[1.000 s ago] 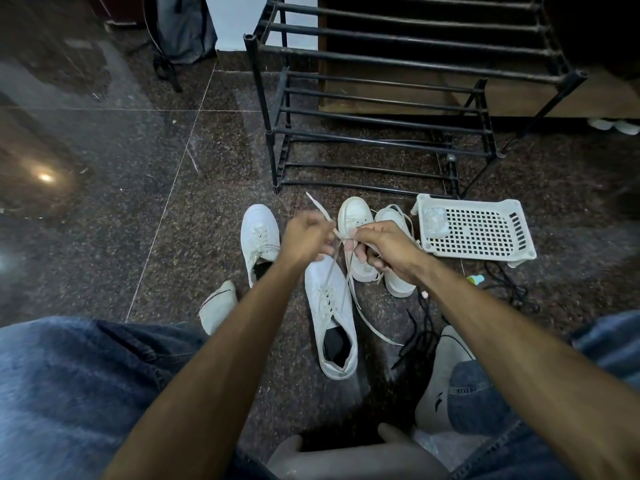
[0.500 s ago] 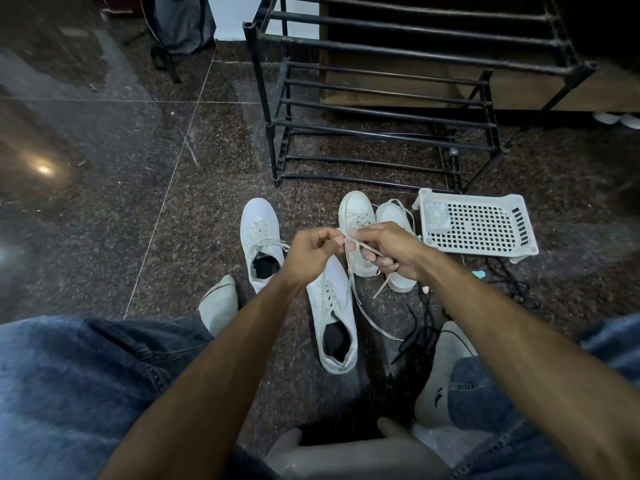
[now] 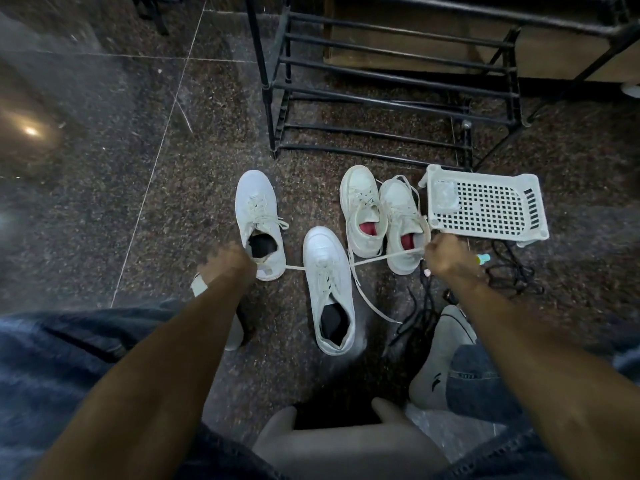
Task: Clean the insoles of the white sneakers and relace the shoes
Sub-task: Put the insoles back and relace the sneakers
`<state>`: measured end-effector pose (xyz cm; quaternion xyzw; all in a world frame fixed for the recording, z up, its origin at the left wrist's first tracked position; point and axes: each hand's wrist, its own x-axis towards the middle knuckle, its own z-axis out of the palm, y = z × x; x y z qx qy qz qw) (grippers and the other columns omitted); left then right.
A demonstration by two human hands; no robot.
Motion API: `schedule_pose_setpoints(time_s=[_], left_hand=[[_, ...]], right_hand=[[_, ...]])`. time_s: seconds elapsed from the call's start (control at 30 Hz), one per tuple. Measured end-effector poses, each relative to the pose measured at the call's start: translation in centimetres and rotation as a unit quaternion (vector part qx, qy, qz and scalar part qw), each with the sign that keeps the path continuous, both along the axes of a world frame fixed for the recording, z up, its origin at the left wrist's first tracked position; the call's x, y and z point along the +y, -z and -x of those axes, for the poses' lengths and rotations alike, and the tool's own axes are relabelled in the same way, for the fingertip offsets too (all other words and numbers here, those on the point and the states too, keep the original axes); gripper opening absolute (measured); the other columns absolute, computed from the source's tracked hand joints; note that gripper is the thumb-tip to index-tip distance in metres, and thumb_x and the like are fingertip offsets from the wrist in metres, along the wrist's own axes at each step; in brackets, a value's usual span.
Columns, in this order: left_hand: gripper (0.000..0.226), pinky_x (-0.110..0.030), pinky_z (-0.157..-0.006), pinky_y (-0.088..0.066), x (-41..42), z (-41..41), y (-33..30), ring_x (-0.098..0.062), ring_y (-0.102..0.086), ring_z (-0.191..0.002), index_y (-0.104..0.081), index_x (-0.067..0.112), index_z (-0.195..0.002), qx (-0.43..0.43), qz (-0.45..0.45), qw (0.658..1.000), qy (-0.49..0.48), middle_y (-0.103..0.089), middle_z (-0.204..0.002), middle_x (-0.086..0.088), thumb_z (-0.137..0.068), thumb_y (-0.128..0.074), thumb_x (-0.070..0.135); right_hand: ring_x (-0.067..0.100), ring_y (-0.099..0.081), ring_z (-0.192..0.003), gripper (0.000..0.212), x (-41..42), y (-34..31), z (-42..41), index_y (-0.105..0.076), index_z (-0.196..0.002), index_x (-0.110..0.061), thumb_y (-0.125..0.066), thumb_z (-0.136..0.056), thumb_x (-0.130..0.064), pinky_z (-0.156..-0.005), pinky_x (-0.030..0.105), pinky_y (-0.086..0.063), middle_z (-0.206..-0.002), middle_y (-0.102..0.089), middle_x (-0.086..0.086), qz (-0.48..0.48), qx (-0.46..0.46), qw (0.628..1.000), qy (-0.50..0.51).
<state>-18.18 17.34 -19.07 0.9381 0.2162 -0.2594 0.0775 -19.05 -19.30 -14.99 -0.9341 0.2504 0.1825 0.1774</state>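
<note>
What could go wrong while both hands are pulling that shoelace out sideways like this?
The lace runs taut from the middle sneaker to the left hand and right hand. An uneven pull might drag the shoe sideways or leave the ends unequal. The left hand sits right by the other sneaker and could nudge it. Loose dark cords lie beside the trailing lace end and might tangle with it.

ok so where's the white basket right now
In the head view the white basket sits upside down on the floor at right, just in front of the black shoe rack and beside the pair of red-lined sneakers.
</note>
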Motion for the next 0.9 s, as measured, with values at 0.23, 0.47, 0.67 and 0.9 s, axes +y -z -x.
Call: schedule_pose_setpoints(time_s=[0.23, 0.47, 0.67, 0.9], left_hand=[[0.049, -0.046, -0.104, -0.042, -6.9, 3.1, 2.5, -0.028, -0.046, -0.13, -0.049, 0.023, -0.139, 0.021, 0.208, 0.959, 0.189, -0.044, -0.145, -0.006, -0.091, -0.053, 0.021], [0.033, -0.047, -0.094, -0.047, -9.8, 4.3, 5.0, -0.032, -0.054, -0.117, -0.059, 0.02, -0.124, 0.02, 0.218, 0.968, 0.122, -0.054, -0.13, -0.008, -0.092, -0.049, 0.022], [0.013, -0.043, -0.09, -0.05, -9.3, 3.2, 5.9, -0.029, -0.06, -0.104, -0.064, 0.019, -0.096, 0.028, 0.253, 0.963, 0.085, -0.065, -0.11, -0.008, -0.089, -0.054, 0.02], [0.005, -0.036, -0.076, -0.05, -8.5, 3.4, 5.3, -0.024, -0.06, -0.085, -0.06, 0.02, -0.08, 0.007, 0.276, 0.956, 0.097, -0.065, -0.089, -0.004, -0.084, -0.06, 0.023]], right_hand=[[0.027, -0.054, -0.122, 0.047, 7.2, 3.8, 2.3, -0.054, -0.134, -0.024, -0.054, -0.089, -0.011, -0.101, 0.038, -0.044, -0.141, -0.053, 0.004, -0.136, 0.084, 0.964, -0.213], [0.032, -0.061, -0.107, 0.026, 10.6, 6.9, 3.6, -0.065, -0.107, -0.021, -0.052, -0.086, -0.009, -0.085, 0.038, -0.051, -0.115, -0.065, 0.008, -0.133, 0.113, 0.964, -0.199], [0.032, -0.062, -0.091, 0.01, 10.8, 8.2, 3.3, -0.056, -0.093, -0.021, -0.046, -0.094, -0.023, -0.076, 0.039, -0.051, -0.098, -0.063, 0.008, -0.133, 0.064, 0.973, -0.177], [0.025, -0.064, -0.09, 0.015, 10.4, 8.0, 1.6, -0.056, -0.074, -0.028, -0.058, -0.086, -0.02, -0.07, 0.028, -0.044, -0.095, -0.069, 0.001, -0.119, 0.092, 0.963, -0.226]])
